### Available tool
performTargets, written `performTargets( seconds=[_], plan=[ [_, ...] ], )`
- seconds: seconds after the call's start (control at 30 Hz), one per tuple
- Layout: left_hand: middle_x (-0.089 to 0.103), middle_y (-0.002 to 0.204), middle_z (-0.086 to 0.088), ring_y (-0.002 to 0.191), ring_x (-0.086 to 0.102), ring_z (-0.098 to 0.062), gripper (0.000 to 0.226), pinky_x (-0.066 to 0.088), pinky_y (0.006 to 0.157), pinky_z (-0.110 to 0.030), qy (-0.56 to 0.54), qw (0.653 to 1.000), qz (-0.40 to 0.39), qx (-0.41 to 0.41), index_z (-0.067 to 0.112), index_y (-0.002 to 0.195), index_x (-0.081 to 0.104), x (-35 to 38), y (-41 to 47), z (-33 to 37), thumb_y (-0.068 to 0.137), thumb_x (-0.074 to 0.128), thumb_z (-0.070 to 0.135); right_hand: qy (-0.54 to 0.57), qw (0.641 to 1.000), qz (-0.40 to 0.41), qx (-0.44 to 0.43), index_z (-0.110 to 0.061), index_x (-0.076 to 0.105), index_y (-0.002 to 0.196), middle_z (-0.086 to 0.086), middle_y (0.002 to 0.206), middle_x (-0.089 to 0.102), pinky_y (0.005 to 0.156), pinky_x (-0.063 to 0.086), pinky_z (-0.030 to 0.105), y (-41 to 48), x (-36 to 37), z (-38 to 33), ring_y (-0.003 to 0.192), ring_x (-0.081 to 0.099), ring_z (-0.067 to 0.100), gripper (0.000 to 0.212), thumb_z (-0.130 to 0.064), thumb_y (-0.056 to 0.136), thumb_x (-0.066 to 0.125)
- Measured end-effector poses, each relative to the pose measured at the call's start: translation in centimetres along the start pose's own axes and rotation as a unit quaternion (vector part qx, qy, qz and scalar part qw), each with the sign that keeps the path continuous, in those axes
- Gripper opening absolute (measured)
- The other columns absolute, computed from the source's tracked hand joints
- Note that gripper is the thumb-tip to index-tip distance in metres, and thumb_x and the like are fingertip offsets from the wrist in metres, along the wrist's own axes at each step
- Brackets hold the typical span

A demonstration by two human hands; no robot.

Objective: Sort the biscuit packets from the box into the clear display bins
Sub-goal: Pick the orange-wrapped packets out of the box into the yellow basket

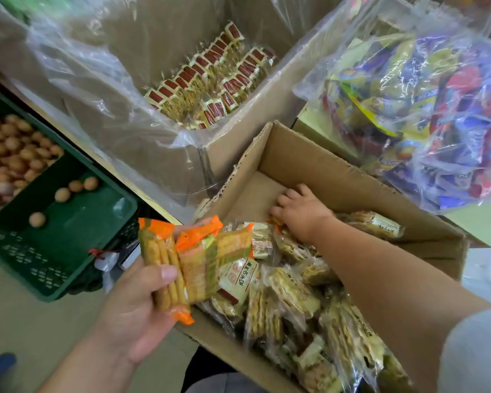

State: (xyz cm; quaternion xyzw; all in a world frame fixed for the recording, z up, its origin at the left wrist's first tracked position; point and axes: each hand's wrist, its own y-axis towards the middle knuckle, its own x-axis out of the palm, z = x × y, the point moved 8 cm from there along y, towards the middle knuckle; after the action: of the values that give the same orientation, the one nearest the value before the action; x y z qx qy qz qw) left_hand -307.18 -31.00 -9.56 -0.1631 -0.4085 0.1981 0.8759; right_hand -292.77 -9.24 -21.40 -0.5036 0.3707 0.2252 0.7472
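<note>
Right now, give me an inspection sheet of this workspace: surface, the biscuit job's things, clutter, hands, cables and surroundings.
Surface: pale floor.
Job's things: open cardboard box, near part filled with biscuit packets, far end bare; display bins not seen.
Clutter: green crate holding brown eggs.
Hands: left hand grips orange-ended packets; right hand is inside the box, fingers curled down, grasp unclear.
Cables: nothing seen.
Surroundings: plastic-lined carton of red-labelled packets; clear bag of mixed snacks.
</note>
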Motion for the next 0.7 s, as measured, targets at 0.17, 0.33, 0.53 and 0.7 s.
performTargets(
  seconds=[0.17, 0.33, 0.53, 0.7],
  plan=[
    [0.076, 0.119, -0.01, 0.105, 0.076, -0.027, 0.05, 0.063, 0.078, -0.038, -0.014, 1.0, -0.005, -0.002, 0.019, 0.11, 0.081, 0.4, 0.2, 0.0, 0.064, 0.062, 0.018, 0.053, 0.995, 0.082, 0.013, -0.028, 0.059, 0.12, -0.003, 0.12, 0.059, 0.105, 0.032, 0.045, -0.6, -2.5, 1.3, 0.118, 0.051, 0.026, 0.047, -0.052, 0.08, 0.066],
    [0.077, 0.109, -0.018, 0.094, 0.077, -0.032, 0.056, 0.064, 0.069, -0.039, -0.012, 1.0, -0.002, -0.012, 0.014, 0.097, 0.084, 1.2, 0.4, 0.2, 0.044, 0.068, 0.011, 0.117, 0.993, 0.032, 0.006, -0.028, 0.048, 0.137, 0.0, 0.134, 0.057, 0.1, 0.038, 0.043, -1.9, -2.9, 1.8, 0.121, 0.053, 0.027, 0.066, -0.052, 0.08, 0.072],
    [0.076, 0.11, -0.021, 0.09, 0.077, -0.035, 0.046, 0.064, 0.065, -0.041, -0.011, 0.999, 0.041, -0.008, 0.01, 0.105, 0.081, 1.0, 0.0, 0.5, 0.065, 0.057, 0.01, 0.186, 0.979, 0.04, 0.07, -0.026, 0.039, 0.148, 0.004, 0.137, 0.049, 0.098, 0.044, 0.04, -2.0, -1.6, 2.9, 0.124, 0.052, 0.029, 0.08, -0.034, 0.08, 0.079],
    [0.066, 0.123, -0.035, 0.104, 0.07, -0.05, 0.063, 0.057, 0.088, -0.062, -0.18, 0.983, -0.021, -0.016, -0.007, 0.127, 0.065, 1.1, -0.3, 1.2, 0.065, 0.077, 0.001, 0.159, 0.986, 0.009, 0.04, -0.028, 0.014, 0.161, 0.001, 0.166, 0.023, 0.117, 0.027, 0.045, 1.0, -0.6, 1.6, 0.15, 0.028, 0.025, 0.104, -0.039, 0.08, 0.078]
  ],
)
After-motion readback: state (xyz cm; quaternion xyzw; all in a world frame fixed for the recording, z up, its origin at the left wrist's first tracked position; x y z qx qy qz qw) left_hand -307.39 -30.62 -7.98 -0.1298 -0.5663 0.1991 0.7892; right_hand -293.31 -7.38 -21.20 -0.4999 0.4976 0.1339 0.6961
